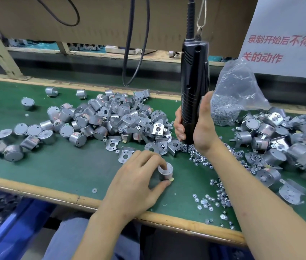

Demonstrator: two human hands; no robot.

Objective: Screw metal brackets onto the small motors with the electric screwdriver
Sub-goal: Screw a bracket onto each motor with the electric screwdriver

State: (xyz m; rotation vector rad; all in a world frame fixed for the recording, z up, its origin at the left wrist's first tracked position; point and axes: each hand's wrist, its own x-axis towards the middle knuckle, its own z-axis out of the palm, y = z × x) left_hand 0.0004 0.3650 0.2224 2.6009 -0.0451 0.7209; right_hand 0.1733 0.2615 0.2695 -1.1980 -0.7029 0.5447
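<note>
Head view, looking down on a green worktop (58,166) with a pale wooden front edge. The left hand (139,182), at about 6 o'clock, pinches one small round motor (164,171) between thumb and fingertips, the motor resting on the mat. The right hand (195,124), just right of centre, is wrapped around a black electric screwdriver (193,87) that hangs upright from a metal clip and cable at 12 o'clock; its tip is down among loose screws (218,196), which spill toward 5 o'clock.

Clutter crowds both hands. A big heap of motors and metal brackets (122,117) fills the area from 9 to 11 o'clock, touching the screwdriver's left side. One loose bracket (125,153) lies just beyond the left fingers. At 3 o'clock sits a second pile of motors with brackets fitted (283,139). A clear plastic bag of screws (233,98) stands at 1 o'clock, close behind the right hand. A blue bin (11,228) holding parts sits below the worktop at 8 o'clock.
</note>
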